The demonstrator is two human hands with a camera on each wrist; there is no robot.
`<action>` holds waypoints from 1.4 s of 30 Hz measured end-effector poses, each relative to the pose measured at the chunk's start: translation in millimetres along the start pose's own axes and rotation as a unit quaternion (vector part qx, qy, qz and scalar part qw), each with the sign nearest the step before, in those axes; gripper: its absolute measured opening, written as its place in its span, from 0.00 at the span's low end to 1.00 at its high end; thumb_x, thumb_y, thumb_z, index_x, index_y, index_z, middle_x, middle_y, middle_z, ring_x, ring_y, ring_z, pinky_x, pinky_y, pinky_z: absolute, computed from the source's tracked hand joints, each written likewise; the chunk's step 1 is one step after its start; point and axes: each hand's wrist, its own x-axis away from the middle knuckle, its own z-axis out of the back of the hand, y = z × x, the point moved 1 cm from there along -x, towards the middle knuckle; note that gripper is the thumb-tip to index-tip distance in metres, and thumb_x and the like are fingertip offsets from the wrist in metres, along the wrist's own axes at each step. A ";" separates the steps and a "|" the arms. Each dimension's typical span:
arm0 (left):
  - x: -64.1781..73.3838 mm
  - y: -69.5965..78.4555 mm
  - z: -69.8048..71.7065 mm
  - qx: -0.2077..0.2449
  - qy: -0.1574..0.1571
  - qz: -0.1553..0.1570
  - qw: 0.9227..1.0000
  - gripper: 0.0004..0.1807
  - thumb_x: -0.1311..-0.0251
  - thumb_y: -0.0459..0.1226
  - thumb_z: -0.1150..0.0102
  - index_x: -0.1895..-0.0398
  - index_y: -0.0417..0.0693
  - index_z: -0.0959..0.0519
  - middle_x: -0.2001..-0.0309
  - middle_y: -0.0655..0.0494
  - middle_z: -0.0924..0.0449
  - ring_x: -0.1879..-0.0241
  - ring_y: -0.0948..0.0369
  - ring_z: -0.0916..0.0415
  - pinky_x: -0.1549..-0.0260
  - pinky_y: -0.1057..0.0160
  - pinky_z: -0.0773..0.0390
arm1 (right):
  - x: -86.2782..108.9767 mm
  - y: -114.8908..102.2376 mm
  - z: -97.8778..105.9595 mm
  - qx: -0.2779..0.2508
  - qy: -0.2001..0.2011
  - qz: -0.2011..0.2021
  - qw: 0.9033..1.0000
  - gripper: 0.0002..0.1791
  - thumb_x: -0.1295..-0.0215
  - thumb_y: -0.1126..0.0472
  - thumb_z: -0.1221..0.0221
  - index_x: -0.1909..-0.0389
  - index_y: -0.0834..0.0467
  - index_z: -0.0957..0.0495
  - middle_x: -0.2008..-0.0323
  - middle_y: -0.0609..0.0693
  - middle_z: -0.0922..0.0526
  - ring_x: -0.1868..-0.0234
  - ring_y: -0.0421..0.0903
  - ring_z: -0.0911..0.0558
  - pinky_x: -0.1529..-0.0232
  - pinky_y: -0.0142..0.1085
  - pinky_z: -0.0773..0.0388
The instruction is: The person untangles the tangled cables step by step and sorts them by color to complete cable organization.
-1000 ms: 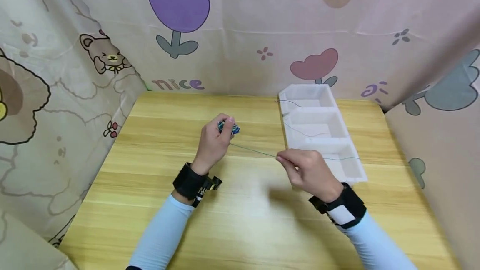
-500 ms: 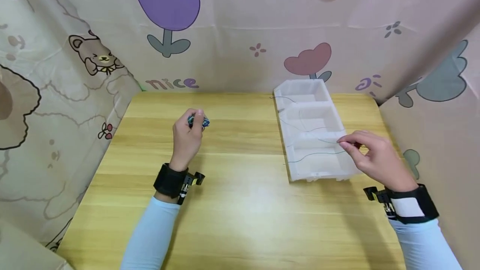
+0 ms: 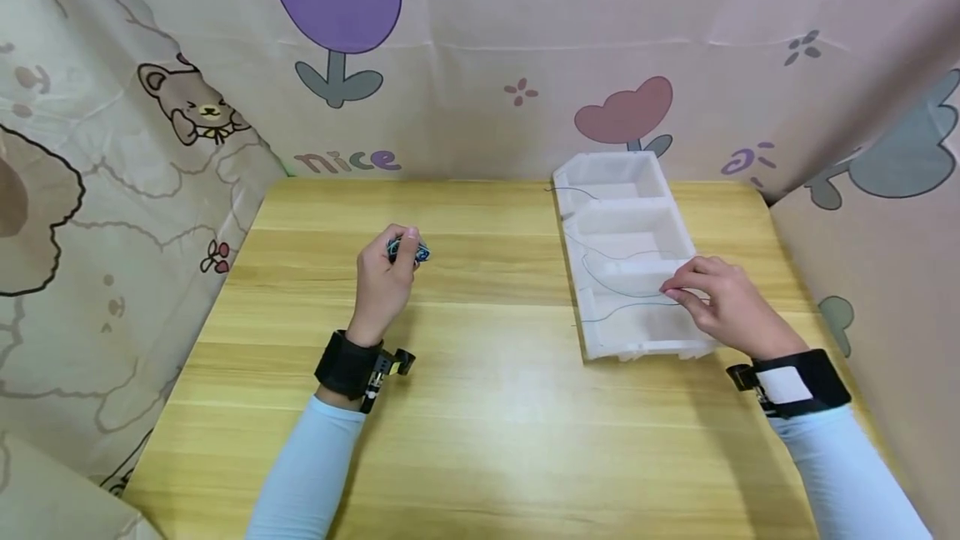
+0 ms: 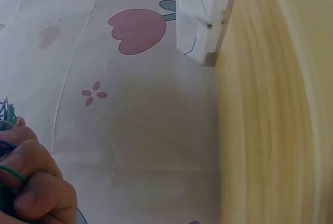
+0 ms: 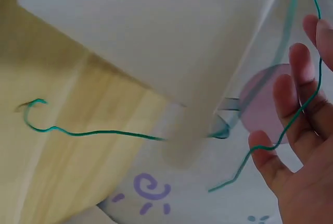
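My left hand [image 3: 381,286] grips a small tangled bundle of blue, green and white wires [image 3: 421,252] above the left part of the table. Its fingers curl round the bundle in the left wrist view. Over the near compartment of a white tray [image 3: 579,273], my right hand [image 3: 727,302] pinches a thin green wire [image 5: 293,121] between thumb and fingertip. One loop of it hangs leftward over the tray. Another green wire [image 3: 626,306] lies across the near compartment. A reddish wire [image 3: 618,257] crosses the middle one, and a dark wire [image 3: 576,189] the far one.
The wooden table [image 3: 480,407] meets a patterned cloth [image 3: 465,107] at its back and sides. The tray stands lengthwise at the right, with its far end close to the back cloth. Dividers [image 3: 637,275] separate its compartments.
My right hand has drawn the green wire away from the bundle, moved right over the tray, and lowered slightly leftward. My left hand has moved left, still gripping the bundle.
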 end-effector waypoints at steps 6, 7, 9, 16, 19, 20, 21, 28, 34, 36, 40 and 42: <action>3.9 0.1 -3.1 0.011 -0.028 -0.001 1.000 0.11 0.32 0.31 0.55 0.70 0.35 0.26 0.83 0.45 0.32 0.86 0.59 0.39 0.86 0.67 0.38 | 4.2 1.6 -5.2 0.052 -0.033 -0.028 0.998 0.09 0.53 0.68 0.33 0.69 0.55 0.17 0.67 0.49 0.21 0.60 0.50 0.27 0.65 0.52 0.33; 4.3 0.7 -3.8 0.013 -0.031 -0.001 0.999 0.10 0.33 0.31 0.55 0.70 0.35 0.26 0.83 0.45 0.32 0.86 0.59 0.39 0.86 0.67 0.38 | 4.6 0.8 -5.3 0.056 -0.030 -0.031 0.997 0.09 0.53 0.67 0.33 0.69 0.55 0.17 0.67 0.50 0.21 0.60 0.51 0.27 0.64 0.53 0.33; 4.7 2.3 -6.1 0.018 -0.037 -0.002 0.999 0.10 0.33 0.31 0.55 0.69 0.35 0.25 0.83 0.46 0.32 0.86 0.60 0.39 0.86 0.67 0.38 | 5.2 -1.6 -4.9 0.057 -0.017 -0.035 0.998 0.09 0.53 0.67 0.33 0.68 0.57 0.17 0.66 0.52 0.21 0.59 0.53 0.27 0.62 0.55 0.32; 8.1 -0.6 -19.5 0.026 -0.077 0.004 0.997 0.10 0.33 0.31 0.55 0.68 0.36 0.25 0.85 0.50 0.34 0.88 0.60 0.41 0.87 0.66 0.41 | 0.0 -17.7 1.0 0.039 0.038 -0.035 0.998 0.07 0.50 0.66 0.34 0.68 0.59 0.19 0.68 0.52 0.20 0.60 0.51 0.26 0.63 0.52 0.28; 11.3 -12.6 -26.5 0.034 -0.098 0.009 0.995 0.10 0.32 0.34 0.55 0.65 0.39 0.25 0.85 0.50 0.33 0.88 0.60 0.40 0.88 0.64 0.41 | -6.3 -30.1 4.0 0.024 0.052 -0.032 0.998 0.07 0.48 0.65 0.35 0.66 0.58 0.18 0.68 0.49 0.19 0.61 0.46 0.25 0.64 0.47 0.27; 12.3 -15.9 -28.5 0.036 -0.103 0.011 0.994 0.10 0.31 0.35 0.55 0.65 0.40 0.24 0.86 0.50 0.33 0.88 0.60 0.40 0.88 0.64 0.41 | -8.8 -34.8 4.9 0.019 0.057 -0.030 0.998 0.06 0.47 0.64 0.36 0.66 0.58 0.18 0.68 0.48 0.19 0.61 0.45 0.25 0.63 0.45 0.27; 13.1 -20.3 -30.5 0.037 -0.107 0.013 0.993 0.10 0.31 0.37 0.55 0.64 0.43 0.24 0.85 0.51 0.32 0.87 0.60 0.39 0.88 0.63 0.40 | -11.5 -39.6 5.5 0.014 0.065 -0.023 0.998 0.06 0.47 0.64 0.36 0.66 0.57 0.18 0.69 0.46 0.19 0.62 0.43 0.24 0.63 0.43 0.27; 16.5 -20.2 -38.4 0.024 -0.116 0.007 0.993 0.11 0.34 0.45 0.52 0.60 0.49 0.23 0.71 0.57 0.22 0.74 0.61 0.28 0.73 0.58 0.25 | -35.0 -75.8 5.8 -0.070 0.139 0.051 0.986 0.07 0.49 0.69 0.36 0.68 0.57 0.17 0.71 0.45 0.17 0.69 0.39 0.22 0.65 0.26 0.27; 18.2 -11.6 -41.1 0.027 -0.122 0.013 0.992 0.09 0.35 0.41 0.49 0.60 0.45 0.24 0.70 0.56 0.21 0.78 0.62 0.30 0.81 0.60 0.30 | -62.9 -119.2 5.6 -0.141 0.150 0.089 0.974 0.10 0.53 0.76 0.38 0.70 0.61 0.18 0.74 0.48 0.18 0.72 0.40 0.22 0.67 0.25 0.26; 18.3 0.0 -38.9 0.027 -0.123 0.013 0.992 0.08 0.36 0.38 0.49 0.61 0.44 0.24 0.72 0.55 0.21 0.80 0.62 0.31 0.83 0.62 0.32 | -70.8 -132.8 5.4 -0.159 0.149 0.100 0.971 0.10 0.54 0.78 0.39 0.71 0.62 0.19 0.76 0.49 0.19 0.75 0.40 0.22 0.69 0.26 0.26; 19.5 24.0 -35.0 0.027 -0.134 0.011 0.991 0.06 0.37 0.35 0.49 0.61 0.41 0.25 0.73 0.53 0.21 0.79 0.63 0.31 0.81 0.64 0.32 | -81.7 -151.6 0.0 -0.222 0.136 0.094 0.961 0.11 0.53 0.80 0.41 0.72 0.63 0.20 0.77 0.49 0.19 0.76 0.41 0.22 0.70 0.26 0.27; 20.1 30.7 -34.8 0.029 -0.141 0.010 0.990 0.06 0.37 0.34 0.49 0.62 0.40 0.26 0.73 0.52 0.22 0.79 0.63 0.30 0.81 0.64 0.31 | -86.8 -159.1 -5.0 -0.256 0.124 0.077 0.955 0.11 0.51 0.80 0.41 0.72 0.62 0.20 0.77 0.51 0.19 0.75 0.42 0.22 0.71 0.26 0.26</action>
